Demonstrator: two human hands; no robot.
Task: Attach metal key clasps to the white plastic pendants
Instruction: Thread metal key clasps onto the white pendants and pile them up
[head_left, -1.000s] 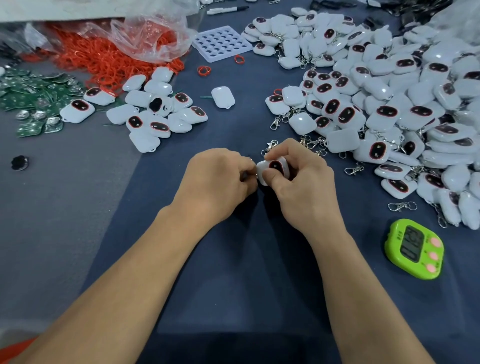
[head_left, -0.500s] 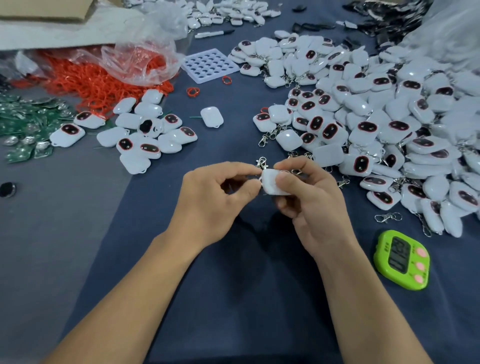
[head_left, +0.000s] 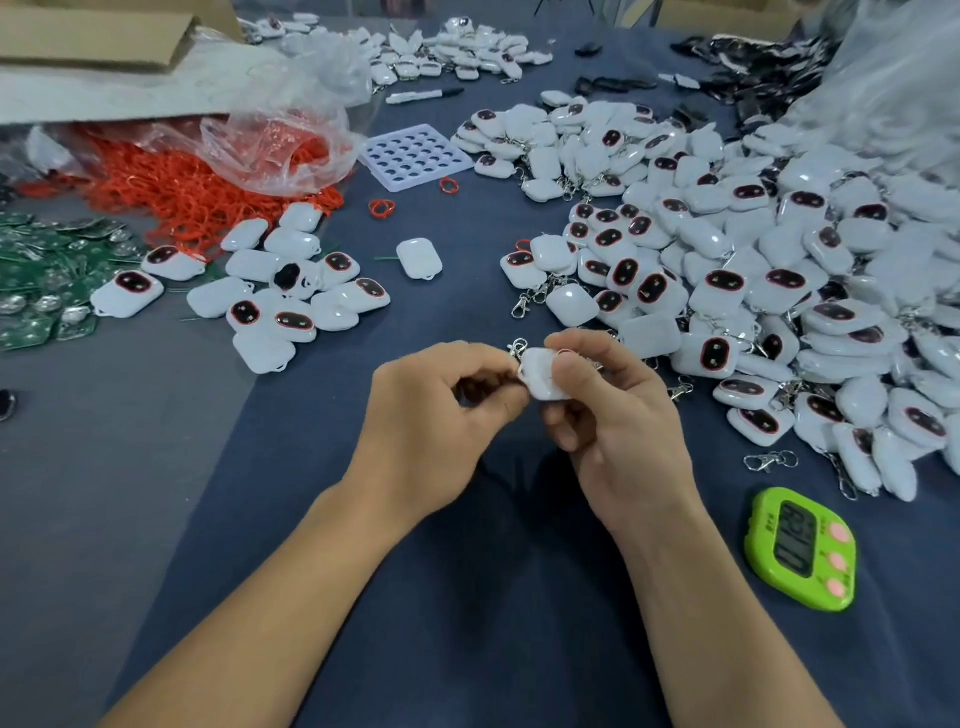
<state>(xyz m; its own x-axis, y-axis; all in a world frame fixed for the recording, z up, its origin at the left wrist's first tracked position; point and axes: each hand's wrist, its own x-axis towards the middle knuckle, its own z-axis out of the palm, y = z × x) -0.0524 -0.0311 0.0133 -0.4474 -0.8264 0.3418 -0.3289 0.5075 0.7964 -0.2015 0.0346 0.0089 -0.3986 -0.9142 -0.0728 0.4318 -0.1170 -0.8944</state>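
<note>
Centre of frame: right hand (head_left: 618, 415) grips a white pendant (head_left: 540, 378), thumb on its face. Left hand (head_left: 436, 415) pinches the metal clasp (head_left: 517, 347) at the pendant's upper-left corner, above the counter (head_left: 467, 597).

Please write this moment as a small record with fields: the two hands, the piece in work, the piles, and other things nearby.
Left hand: pinches the left corner of the white pendant
Right hand: grips the same pendant, plain side up
Metal key clasp: at the pendant's top left corner
Right pile: pendants with clasps
Left group: pendants without clasps
Near right forearm: green timer
</note>
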